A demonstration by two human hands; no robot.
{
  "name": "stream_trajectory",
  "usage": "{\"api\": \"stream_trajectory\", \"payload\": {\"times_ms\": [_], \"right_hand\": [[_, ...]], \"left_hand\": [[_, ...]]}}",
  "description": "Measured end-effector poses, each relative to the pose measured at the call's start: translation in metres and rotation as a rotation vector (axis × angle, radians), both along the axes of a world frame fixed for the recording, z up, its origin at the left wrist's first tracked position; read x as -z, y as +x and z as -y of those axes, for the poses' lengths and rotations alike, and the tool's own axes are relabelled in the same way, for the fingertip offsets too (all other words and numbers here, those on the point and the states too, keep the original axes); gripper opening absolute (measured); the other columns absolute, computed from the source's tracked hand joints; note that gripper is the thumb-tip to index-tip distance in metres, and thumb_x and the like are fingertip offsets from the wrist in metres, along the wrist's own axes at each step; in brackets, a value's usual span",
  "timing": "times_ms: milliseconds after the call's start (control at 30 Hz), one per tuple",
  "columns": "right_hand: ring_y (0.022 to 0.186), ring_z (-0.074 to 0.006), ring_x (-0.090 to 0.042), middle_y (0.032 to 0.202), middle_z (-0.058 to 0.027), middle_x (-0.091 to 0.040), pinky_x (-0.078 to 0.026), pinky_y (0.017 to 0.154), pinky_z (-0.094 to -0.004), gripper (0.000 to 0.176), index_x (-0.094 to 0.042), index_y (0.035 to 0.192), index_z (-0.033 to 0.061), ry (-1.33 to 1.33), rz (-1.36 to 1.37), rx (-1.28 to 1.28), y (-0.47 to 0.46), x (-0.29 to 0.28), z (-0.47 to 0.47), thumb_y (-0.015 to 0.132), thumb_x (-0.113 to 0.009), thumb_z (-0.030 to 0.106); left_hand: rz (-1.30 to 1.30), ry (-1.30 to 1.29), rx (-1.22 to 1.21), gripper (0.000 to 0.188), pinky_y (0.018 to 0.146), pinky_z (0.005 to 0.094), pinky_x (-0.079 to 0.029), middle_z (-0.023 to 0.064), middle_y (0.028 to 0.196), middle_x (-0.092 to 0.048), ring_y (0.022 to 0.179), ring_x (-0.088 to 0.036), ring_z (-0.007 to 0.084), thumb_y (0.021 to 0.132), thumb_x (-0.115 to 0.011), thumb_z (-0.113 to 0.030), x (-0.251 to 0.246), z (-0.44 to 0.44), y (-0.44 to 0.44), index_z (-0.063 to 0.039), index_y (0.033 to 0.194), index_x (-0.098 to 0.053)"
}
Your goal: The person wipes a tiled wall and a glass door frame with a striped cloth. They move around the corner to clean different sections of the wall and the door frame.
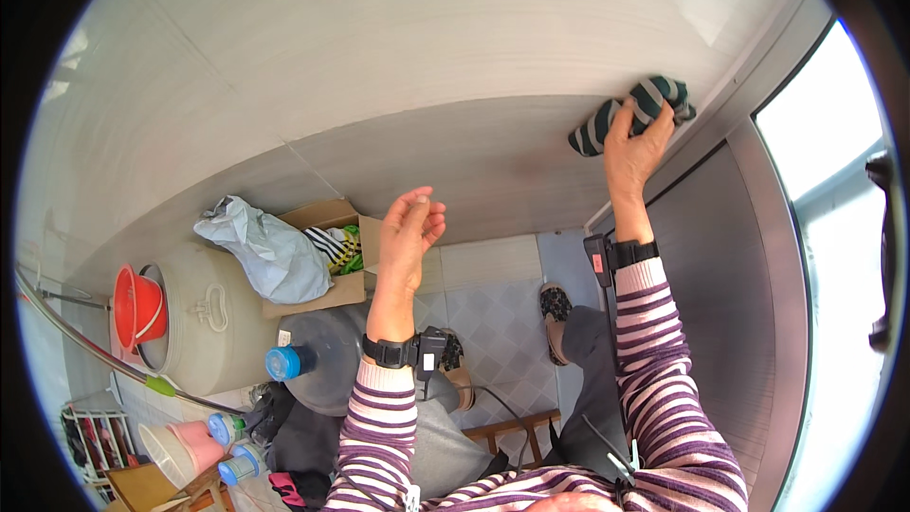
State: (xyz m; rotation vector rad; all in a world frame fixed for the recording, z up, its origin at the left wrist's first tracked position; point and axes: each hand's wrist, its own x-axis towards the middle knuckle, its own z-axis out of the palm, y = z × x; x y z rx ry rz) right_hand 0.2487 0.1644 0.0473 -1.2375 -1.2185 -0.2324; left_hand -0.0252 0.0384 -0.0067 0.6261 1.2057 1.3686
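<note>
My right hand (634, 149) grips a bunched dark green and grey striped cloth (597, 129). It presses the cloth against the pale tiled wall (455, 35), close to the metal door frame at the right. The cloth bulges out on both sides of my fingers. In front of the wall, near the middle of the view, my left hand (411, 231) hangs in the air with its fingers loosely curled and holds nothing. Below and left of it stands a large water jug (323, 363) with a blue cap.
A cardboard box (320, 299) holds a pale plastic bag (266, 256) and striped fabric. Left of it stand a big plastic barrel (234, 341) and a red bucket (128, 306). A door (718, 242) borders the right side. A cable (508, 409) hangs near my legs.
</note>
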Motion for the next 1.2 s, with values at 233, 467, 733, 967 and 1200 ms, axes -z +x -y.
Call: {"api": "stream_trajectory", "payload": {"times_ms": [233, 467, 733, 967, 1200], "right_hand": [[0.100, -0.0379, -0.061, 0.115, -0.0178, -0.052, -0.053, 0.078, -0.0436, 0.047, -0.060, 0.124, 0.0076, -0.107, 0.288, -0.306, -0.059, 0.021, 0.025, 0.081, -0.078, 0.012], [0.088, -0.0367, -0.066, 0.101, -0.0161, -0.068, -0.054, 0.075, -0.0418, 0.043, -0.068, 0.116, 0.0134, -0.194, 0.371, -0.395, -0.071, 0.021, 0.031, 0.075, -0.081, 0.012], [0.095, -0.0388, -0.064, 0.108, -0.0173, -0.065, -0.052, 0.079, -0.0437, 0.043, -0.066, 0.117, 0.0114, -0.113, 0.366, -0.377, -0.080, 0.024, 0.030, 0.076, -0.080, 0.008], [0.089, -0.0382, -0.066, 0.101, -0.0177, -0.068, -0.053, 0.074, -0.0447, 0.048, -0.071, 0.116, 0.0170, -0.327, 0.517, -0.457, -0.082, 0.033, 0.034, 0.070, -0.082, 0.008], [0.092, -0.0350, -0.064, 0.106, -0.0187, -0.066, -0.051, 0.078, -0.0407, 0.039, -0.070, 0.113, 0.0084, -0.015, 0.299, -0.238, -0.053, 0.020, 0.016, 0.078, -0.082, 0.015]], "left_hand": [[0.015, 0.016, -0.006, 0.029, 0.083, 0.0271, -0.053, 0.0037, 0.101, -0.067, 0.089, -0.062, 0.0094, 0.101, -0.061, -0.027, 0.001, 0.003, 0.000, -0.009, 0.123, -0.062], [0.001, 0.025, -0.012, 0.029, 0.084, 0.0277, -0.054, 0.0040, 0.101, -0.066, 0.089, -0.061, 0.0092, 0.102, -0.060, -0.027, -0.002, 0.003, -0.002, -0.008, 0.123, -0.062], [0.038, 0.040, -0.025, 0.028, 0.084, 0.0269, -0.054, 0.0045, 0.102, -0.066, 0.090, -0.061, 0.0097, 0.102, -0.057, -0.023, -0.007, 0.004, -0.006, -0.006, 0.124, -0.061], [0.030, 0.050, -0.014, 0.028, 0.083, 0.0260, -0.054, 0.0040, 0.102, -0.066, 0.088, -0.061, 0.0088, 0.103, -0.056, -0.023, -0.009, 0.003, -0.004, -0.006, 0.125, -0.060], [0.067, 0.059, -0.074, 0.026, 0.082, 0.0259, -0.054, 0.0038, 0.100, -0.067, 0.088, -0.061, 0.0085, 0.102, -0.058, -0.024, -0.012, 0.007, -0.016, -0.006, 0.121, -0.063]]}}
